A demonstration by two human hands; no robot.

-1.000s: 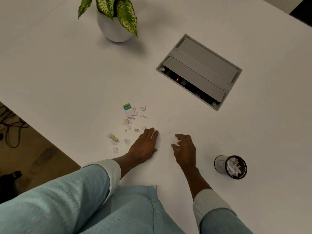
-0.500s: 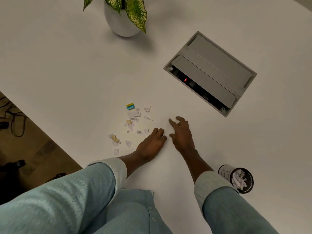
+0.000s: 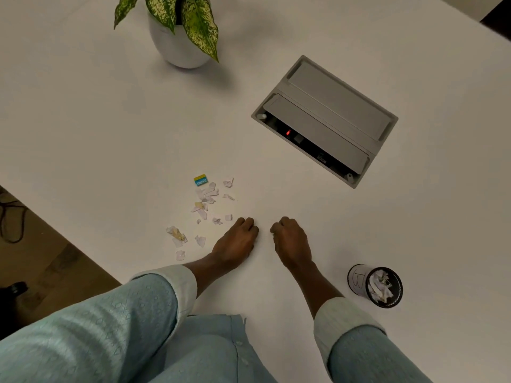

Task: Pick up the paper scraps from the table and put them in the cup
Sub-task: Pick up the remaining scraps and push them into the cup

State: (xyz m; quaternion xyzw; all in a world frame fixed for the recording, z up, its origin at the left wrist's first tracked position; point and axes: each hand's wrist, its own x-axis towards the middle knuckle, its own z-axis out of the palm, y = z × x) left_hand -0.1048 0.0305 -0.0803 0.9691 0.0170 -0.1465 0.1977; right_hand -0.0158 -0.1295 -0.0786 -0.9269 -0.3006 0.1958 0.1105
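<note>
Tabletop (image 3: pixel 96 128): white, wide bare room ahead; near edge ran diagonally at left.
Floor box (image 3: pixel 326 120): grey, recessed, lid raised.
Left hand (image 3: pixel 235 241): fingers curled under, resting just right of scraps; contents not discernible.
Right hand (image 3: pixel 291 239): loosely fisted, close beside left; contents not discernible.
Cup (image 3: pixel 376 286): marked "B", tilted, holding scraps, near right.
Paper scraps (image 3: pixel 206 200): scattered left of hands.

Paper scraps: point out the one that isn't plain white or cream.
The blue-and-yellow scrap at the far edge of the scatter, printed with a logo. The other scraps are white or cream, lying nearer the left hand.
</note>
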